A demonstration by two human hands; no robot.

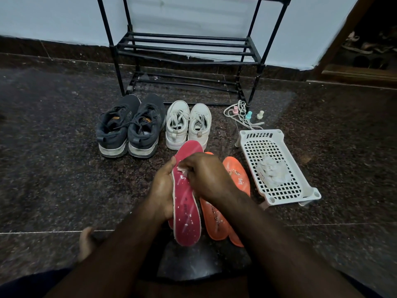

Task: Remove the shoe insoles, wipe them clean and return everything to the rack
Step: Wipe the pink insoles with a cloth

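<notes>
A dark speckled stone floor (53, 168) is seen below a pale wall, against which a black metal shoe rack (184, 50) is stood with bare shelves, and in front of it a pair of dark sneakers (129, 127) and a pair of white sneakers (188, 123) are set side by side, with a white perforated basket (277, 166) holding crumpled tissues (271, 171) placed to the right. A pink insole (187, 203) is gripped along its edge by the left hand (163, 188), while a small white wad (181, 167) is pinched against its surface by the curled fingers of the right hand (204, 175). 2 orange insoles (236, 179) are laid on the floor just behind and right of the hands, flecked with white bits.
</notes>
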